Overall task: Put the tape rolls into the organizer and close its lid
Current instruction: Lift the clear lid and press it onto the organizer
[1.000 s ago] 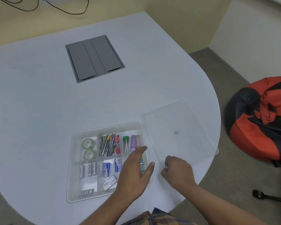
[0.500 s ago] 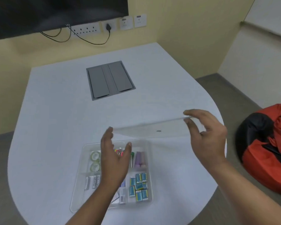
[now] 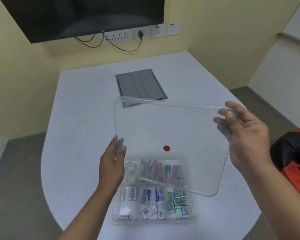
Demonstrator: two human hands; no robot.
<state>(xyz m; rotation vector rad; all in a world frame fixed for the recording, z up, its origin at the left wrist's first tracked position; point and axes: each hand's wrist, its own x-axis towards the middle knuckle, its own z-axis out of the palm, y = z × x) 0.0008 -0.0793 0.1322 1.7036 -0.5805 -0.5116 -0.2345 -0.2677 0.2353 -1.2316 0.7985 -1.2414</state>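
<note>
The clear organizer lies on the white table near its front edge. Two tape rolls sit in its back left compartment, seen through the lid. I hold the clear lid, which has a small red dot, tilted in the air over the organizer's back half. My left hand grips the lid's left edge. My right hand grips its right edge near the far corner.
The organizer also holds pens, batteries, small boxes and other small items. A grey cable hatch is set into the table behind the lid. A red and black bag stands at the right. A screen and sockets are on the wall.
Both hands lifted the lid off the table at the organizer's right, raised it, and tipped its face toward me over the organizer. The camera has tilted up.
</note>
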